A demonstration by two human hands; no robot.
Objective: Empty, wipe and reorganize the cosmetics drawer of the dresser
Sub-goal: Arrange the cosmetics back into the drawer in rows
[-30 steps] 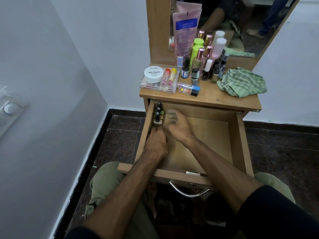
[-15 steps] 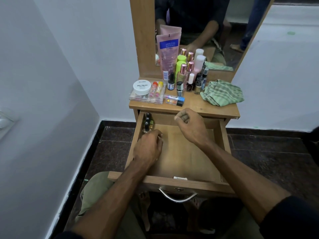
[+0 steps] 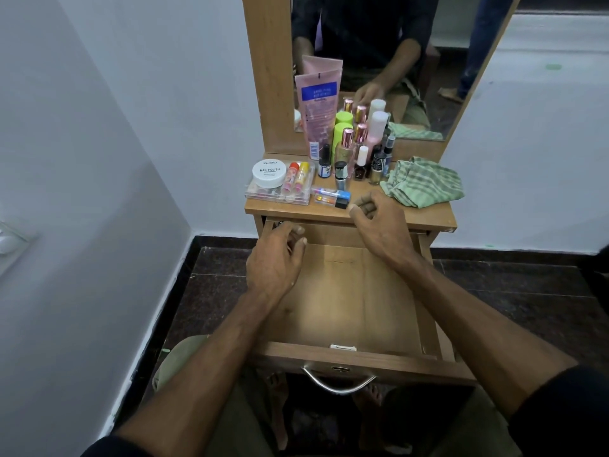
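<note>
You are working at the open cosmetics drawer point(image 3: 346, 291), its floor bare apart from something small at its 11 o'clock corner, hidden under your left hand point(image 3: 275, 258); whether that hand is gripping anything cannot be told. Your right hand point(image 3: 379, 222) is hovering loosely curled and empty over the table point(image 3: 428, 216) edge. Risk: reaching toward 12 o'clock, you could be toppling the crowded nail polish bottles point(image 3: 361, 168). The green cloth point(image 3: 423, 181) is lying at 2 o'clock, the clear case point(image 3: 280, 194) at 10.
</note>
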